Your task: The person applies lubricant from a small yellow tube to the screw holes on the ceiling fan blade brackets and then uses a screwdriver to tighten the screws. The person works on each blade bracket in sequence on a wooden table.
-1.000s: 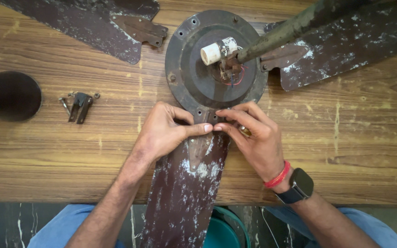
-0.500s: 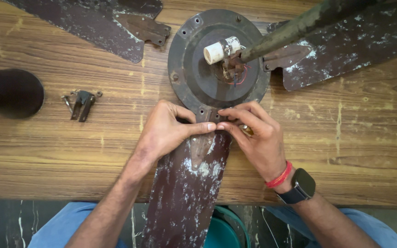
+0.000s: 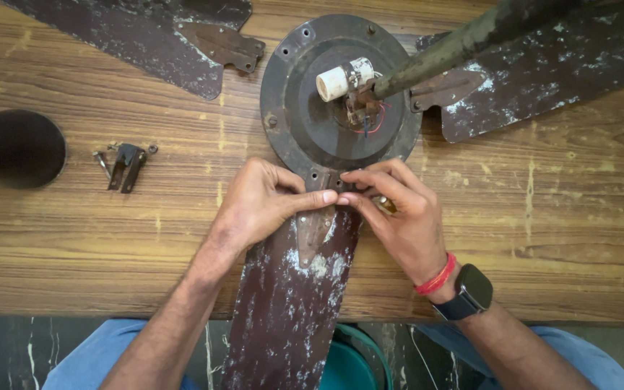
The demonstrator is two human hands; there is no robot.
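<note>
I see my left hand (image 3: 258, 206) and my right hand (image 3: 399, 217) meeting at the centre of the frame, fingertips touching each other right where the round dark metal fan motor housing (image 3: 305, 123) joins the bracket of the brown paint-flecked fan blade (image 3: 290, 296). Both hands are curled, with thumb and forefinger pinched together at that joint; whatever small part sits between the fingertips is hidden, so I cannot tell what they grip. The blade runs from the housing's lower rim down past the near edge of the worn wooden table (image 3: 557, 217) and overhangs it at the bottom centre of the frame.

A second brown blade (image 3: 146, 36) lies in the upper left, its bracket end just beside the housing. A third brown blade (image 3: 543, 65) lies in the upper right, with the dull green down-rod (image 3: 464, 40) slanting across it from the hub. A white cylindrical part (image 3: 341, 78) lies on the hub beside the rod.

At the left edge stands a black rounded cover (image 3: 9, 148), and near it lies a small metal clip with loose screws (image 3: 126, 165). Bare wood lies right of my right hand and between the clip and my left hand.
</note>
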